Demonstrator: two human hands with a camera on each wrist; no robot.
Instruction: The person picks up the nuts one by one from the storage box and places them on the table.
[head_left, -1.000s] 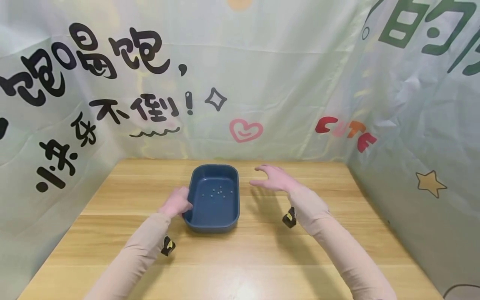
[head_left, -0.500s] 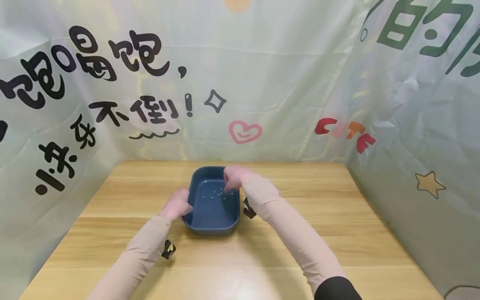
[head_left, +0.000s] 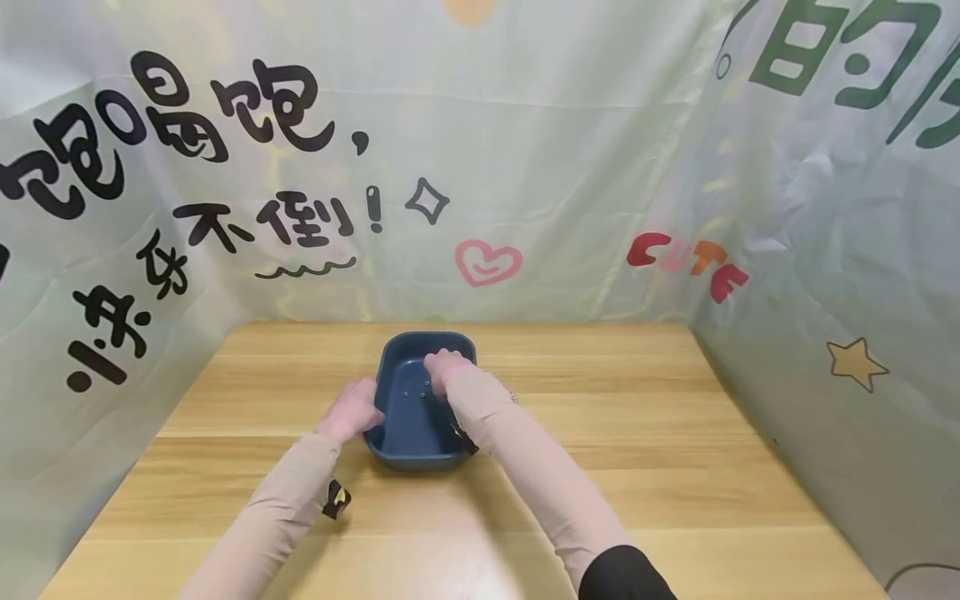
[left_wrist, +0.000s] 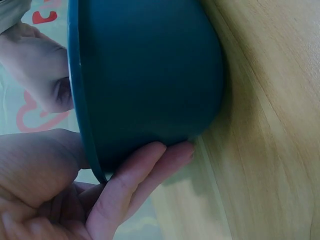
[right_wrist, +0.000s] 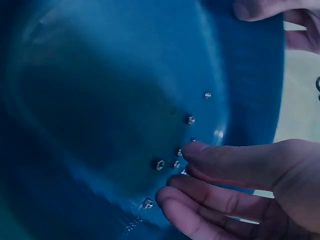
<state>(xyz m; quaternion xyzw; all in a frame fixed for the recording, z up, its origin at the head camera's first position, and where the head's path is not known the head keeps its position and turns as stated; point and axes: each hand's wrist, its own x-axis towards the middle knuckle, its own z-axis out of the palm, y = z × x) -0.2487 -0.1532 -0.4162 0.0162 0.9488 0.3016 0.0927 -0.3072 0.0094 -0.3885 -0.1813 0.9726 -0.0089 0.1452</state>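
A dark blue rectangular tub point(head_left: 412, 446) sits on the wooden table in the head view. My left hand point(head_left: 351, 410) grips its left rim; in the left wrist view the thumb is on the inner side and the fingers point(left_wrist: 125, 187) lie along the outer wall. My right hand point(head_left: 446, 368) reaches down inside the tub, near its far right part. Several small metal nuts point(right_wrist: 160, 165) lie scattered on the tub floor. In the right wrist view, the right thumb point(right_wrist: 200, 152) and fingertips are apart, right at the nuts, and hide some of them.
The pale wooden table point(head_left: 600, 417) runs back to a printed fabric curtain point(head_left: 540, 167) that encloses the back and both sides. A small black block point(head_left: 337, 499) hangs under the left wrist.
My right hand has swung left from beside the tub, over its right rim and into it, covering some nuts. My left hand keeps its grip on the left rim.
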